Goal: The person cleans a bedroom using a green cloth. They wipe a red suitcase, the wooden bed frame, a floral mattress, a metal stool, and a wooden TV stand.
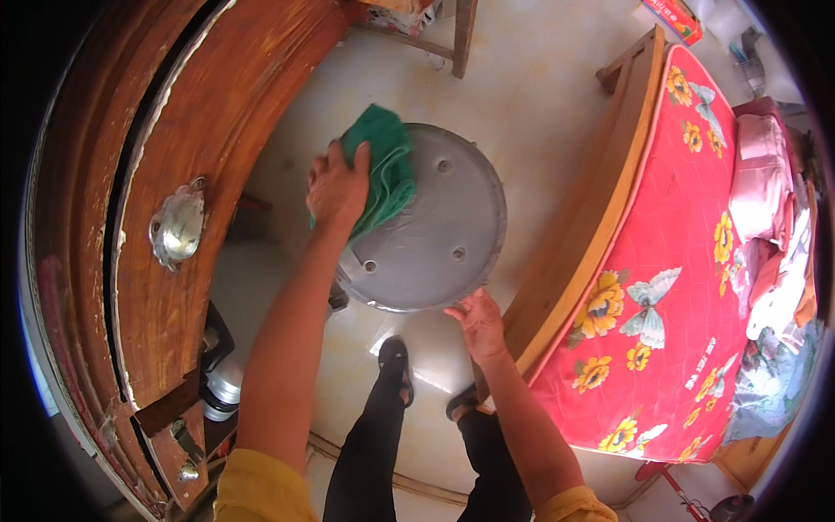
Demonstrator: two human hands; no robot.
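A round grey top (430, 215), apparently of a stool or small table, stands before me with several screw heads in its flat face. My left hand (339, 186) presses a folded green cloth (385, 163) onto the upper left part of this top, fingers spread over the fabric. At the near right rim, my right hand (479, 320) holds the edge, its fingertips partly hidden beneath it. The cloth covers the top's left edge, and whatever supports the disc is mostly hidden.
A worn wooden cabinet (196, 117) with a metal pull (177, 225) stands left. To the right is a wooden bed frame (587, 215) with a red flowered mattress (652, 261) bearing folded clothes (760, 183). Wooden furniture legs (463, 39) stand beyond. My feet (394, 365) are on glossy tiles.
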